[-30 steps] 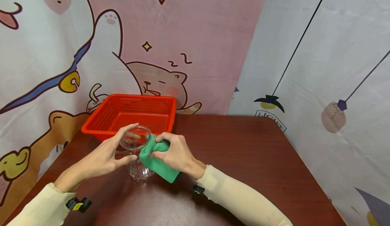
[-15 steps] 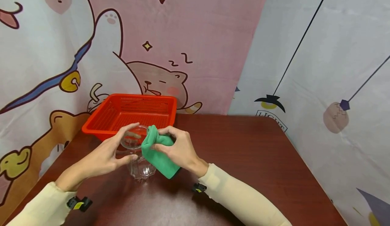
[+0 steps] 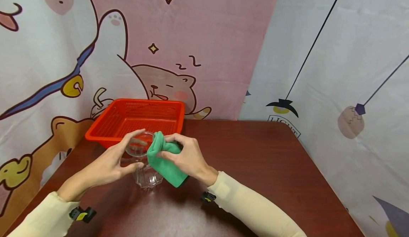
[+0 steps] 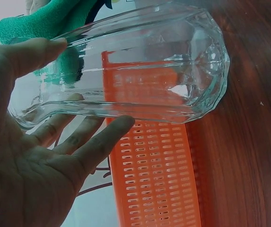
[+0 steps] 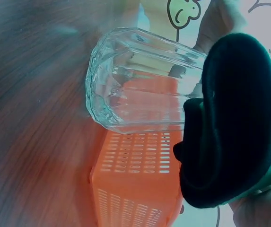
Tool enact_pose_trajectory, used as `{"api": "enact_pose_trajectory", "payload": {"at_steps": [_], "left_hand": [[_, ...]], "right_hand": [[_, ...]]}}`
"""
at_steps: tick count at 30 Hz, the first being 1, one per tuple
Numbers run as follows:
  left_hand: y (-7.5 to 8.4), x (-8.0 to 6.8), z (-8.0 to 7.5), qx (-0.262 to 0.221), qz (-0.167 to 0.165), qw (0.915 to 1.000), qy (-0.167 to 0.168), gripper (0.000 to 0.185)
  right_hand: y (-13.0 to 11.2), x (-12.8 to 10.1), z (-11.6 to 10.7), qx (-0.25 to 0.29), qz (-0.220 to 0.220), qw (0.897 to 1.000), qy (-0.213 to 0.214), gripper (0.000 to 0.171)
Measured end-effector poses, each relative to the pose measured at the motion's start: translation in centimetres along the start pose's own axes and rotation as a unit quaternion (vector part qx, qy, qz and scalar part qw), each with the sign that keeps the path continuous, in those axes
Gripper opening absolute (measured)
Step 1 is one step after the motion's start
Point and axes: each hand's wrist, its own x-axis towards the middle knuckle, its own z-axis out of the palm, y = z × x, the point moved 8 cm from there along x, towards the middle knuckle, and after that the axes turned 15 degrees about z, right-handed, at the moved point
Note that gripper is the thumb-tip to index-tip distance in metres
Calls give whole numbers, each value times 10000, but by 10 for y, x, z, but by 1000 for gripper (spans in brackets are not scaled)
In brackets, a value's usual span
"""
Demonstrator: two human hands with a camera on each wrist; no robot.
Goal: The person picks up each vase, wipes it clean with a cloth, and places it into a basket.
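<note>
A clear glass vase (image 3: 148, 177) with faceted sides and a round, open rim is upright in front of me, left of the table's middle. My left hand (image 3: 110, 160) holds it near the neck, thumb on the near side and fingers round the far side, as the left wrist view also shows. In my right hand (image 3: 188, 157) a folded green cloth (image 3: 169, 167) is pinched between thumb and fingers. The cloth's upper fold lies at the right side of the rim, and its lower end hangs beside the vase (image 5: 140, 85). It hides part of the neck.
Right behind the vase sits a red perforated plastic basket (image 3: 107, 123), its near rim close to my left fingers. The brown wooden table (image 3: 255, 159) extends to the right. A printed cloth backdrop (image 3: 217, 52) rises along the table's back and sides.
My right hand has shifted the cloth slightly upward at the rim, with its fold now higher. Since half a second ago it has barely moved. My left hand stays in place on the vase.
</note>
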Motion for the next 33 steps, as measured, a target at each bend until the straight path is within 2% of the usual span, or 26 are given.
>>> {"api": "enact_pose_trajectory", "payload": {"at_steps": [15, 26, 33], "left_hand": [[2, 2, -1, 77, 42, 10000, 27, 109], [1, 0, 0, 44, -10, 10000, -7, 109], [0, 0, 0, 101, -29, 9999, 1, 111]], "right_hand": [[-3, 0, 0, -235, -105, 9995, 185, 50], [2, 0, 5, -174, 105, 9996, 190, 42], [4, 0, 7, -338, 182, 9991, 194, 36]]}}
